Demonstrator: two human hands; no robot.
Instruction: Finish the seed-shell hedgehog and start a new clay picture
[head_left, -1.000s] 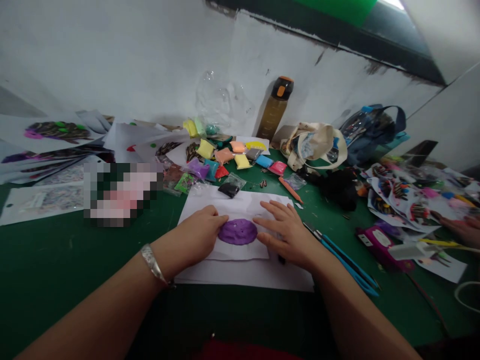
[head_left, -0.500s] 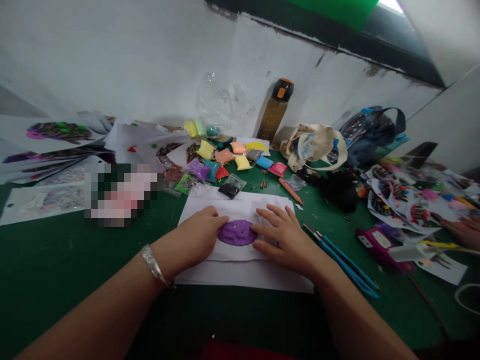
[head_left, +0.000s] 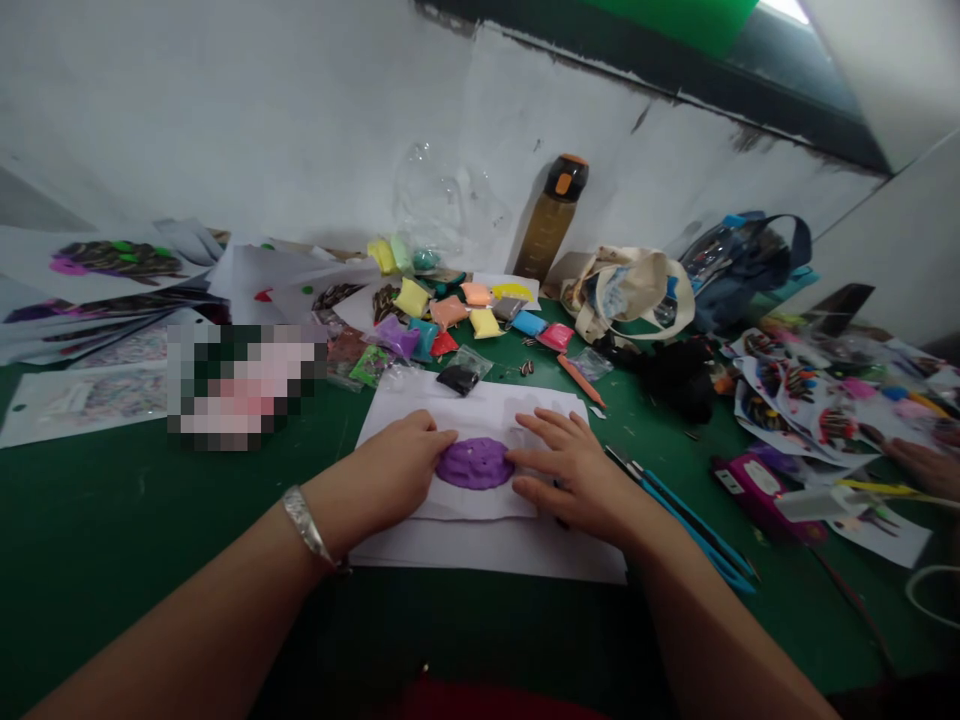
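A flattened disc of purple clay [head_left: 475, 463] lies on white paper sheets [head_left: 480, 545] on the green table. My left hand [head_left: 390, 472], with a silver bracelet at the wrist, rests loosely curled against the disc's left edge, thumb tip touching it. My right hand [head_left: 577, 470] lies flat to the right of the disc, fingers stretched out and spread, their tips at its right edge. Neither hand holds anything.
Several small coloured clay packets [head_left: 450, 320] lie beyond the paper. A brown bottle [head_left: 551, 218] stands by the wall. A cloth bag [head_left: 634, 290] and blue bag [head_left: 739, 255] sit right. Blue-handled scissors [head_left: 686, 520] lie near my right wrist. Another person's hand [head_left: 926, 462] works far right among printed sheets.
My right hand has drawn slightly back to the right off the purple disc's edge. My left hand has stayed put.
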